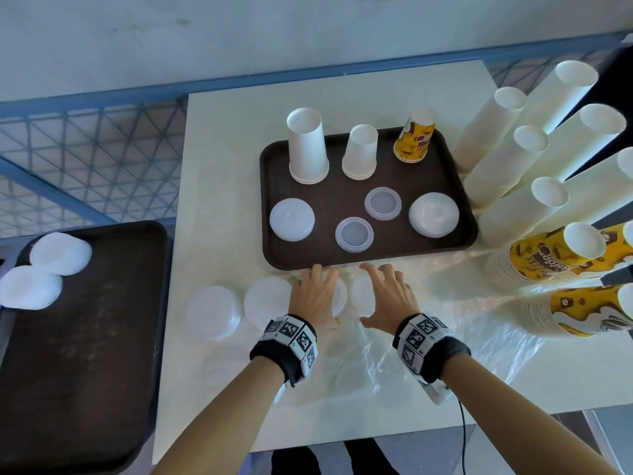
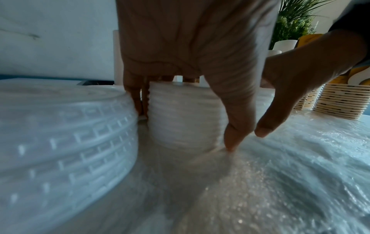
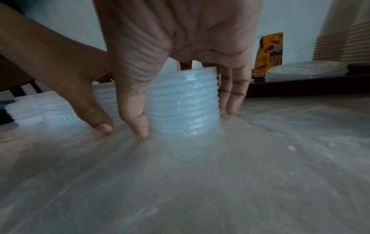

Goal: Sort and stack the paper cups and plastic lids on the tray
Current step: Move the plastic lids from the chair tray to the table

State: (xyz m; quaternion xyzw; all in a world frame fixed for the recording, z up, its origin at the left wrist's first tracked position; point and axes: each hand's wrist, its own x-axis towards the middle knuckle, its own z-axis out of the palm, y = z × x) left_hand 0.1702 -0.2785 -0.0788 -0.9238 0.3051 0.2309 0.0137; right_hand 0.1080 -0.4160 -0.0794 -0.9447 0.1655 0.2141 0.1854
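The left hand (image 1: 313,296) sat low at the centre of the head view, fingers and thumb curled down around a stack of small translucent lids (image 2: 186,117) standing on the surface; in the left wrist view its thumb tip touched the clear plastic film (image 1: 428,341) at the stack's foot. Just beside it, the right hand (image 1: 388,299) gripped a second small lid stack (image 3: 183,104) the same way, thumb on one side, fingers down the other. The two thumbs lay close together, not touching.

To the left of the hands, two wider lid stacks (image 1: 239,308) stood on the pale surface (image 1: 219,166), the nearer one just beside the left hand's stack.

Above the hands, at the frame's centre, lay the dark brown tray (image 1: 342,200). Along its upper edge stood three inverted cups: a tall white cup (image 1: 307,147), a shorter white cup (image 1: 360,152) and a yellow printed cup (image 1: 414,138). Below them lay a large lid (image 1: 292,219) on the left, two small ringed lids (image 1: 368,214) in the middle and a large domed lid pile (image 1: 433,214) on the right.

At the right edge rose tall columns of white cups (image 1: 513,159), with yellow printed cup stacks (image 1: 548,258) beneath. At the lower left, a second brown tray (image 1: 85,337) carried two white lid piles (image 1: 44,269).
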